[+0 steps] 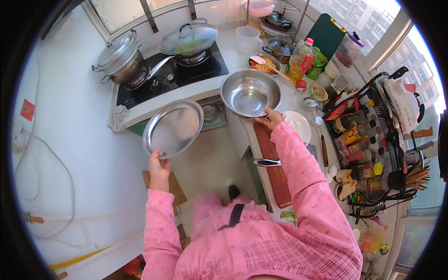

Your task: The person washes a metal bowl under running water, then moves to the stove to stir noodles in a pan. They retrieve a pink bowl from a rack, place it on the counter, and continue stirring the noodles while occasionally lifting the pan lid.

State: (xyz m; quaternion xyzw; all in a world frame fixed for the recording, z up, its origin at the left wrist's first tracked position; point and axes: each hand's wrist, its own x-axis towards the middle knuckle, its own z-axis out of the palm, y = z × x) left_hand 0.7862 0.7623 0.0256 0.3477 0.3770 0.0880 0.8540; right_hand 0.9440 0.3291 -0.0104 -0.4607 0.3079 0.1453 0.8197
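Observation:
My left hand (160,171) grips the rim of a round shallow metal plate (175,127), held tilted over the floor in front of the stove. In my right hand (271,119) is the near rim of a stainless steel mixing bowl (250,91), which looks bare inside. The bowl is at the counter's edge; whether it rests there or hangs just above, I cannot tell. Below my right forearm lies a reddish-brown cutting board (276,185), with a knife handle (266,162) across it. A white plate (297,126) with food scraps sits beside the board, partly hidden by my sleeve.
On the black gas stove (171,77) stand a steamer pot (120,61) and a glass-lidded wok (189,38). Behind the bowl are a dish of noodles (266,63) with a spatula and an oil bottle (300,61). A rack of seasoning bottles (360,140) lines the right side.

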